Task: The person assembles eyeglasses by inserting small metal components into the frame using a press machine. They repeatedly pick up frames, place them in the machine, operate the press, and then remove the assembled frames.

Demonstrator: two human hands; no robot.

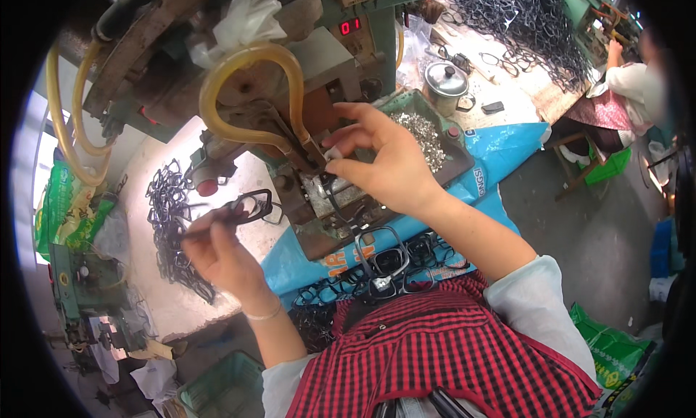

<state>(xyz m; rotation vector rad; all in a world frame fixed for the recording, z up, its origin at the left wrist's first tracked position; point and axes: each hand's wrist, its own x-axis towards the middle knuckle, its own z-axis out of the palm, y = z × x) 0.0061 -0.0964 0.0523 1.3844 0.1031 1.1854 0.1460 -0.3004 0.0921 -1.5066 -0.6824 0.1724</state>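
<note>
My left hand (223, 258) is raised at the left of the machine, its fingers closed on a dark eyeglass frame (255, 206). My right hand (391, 160) reaches to the working head of the press-like machine (293, 153), with thumb and fingers bent together around something small beside its tip. What those fingers hold is too small to name. Below the tip sits a metal fixture (337, 195). A green tray (457, 153) beside my right hand is filled with small shiny metal parts (424, 139). More eyeglass frames (384, 255) lie on blue plastic sheeting against my checked apron.
A heap of dark frames (168, 215) covers part of the white table at left. A lidded metal pot (446, 81) stands behind the tray, near a large frame pile (518, 19). Yellow hose (210, 92) loops above my hands. Another person (631, 92) sits at far right.
</note>
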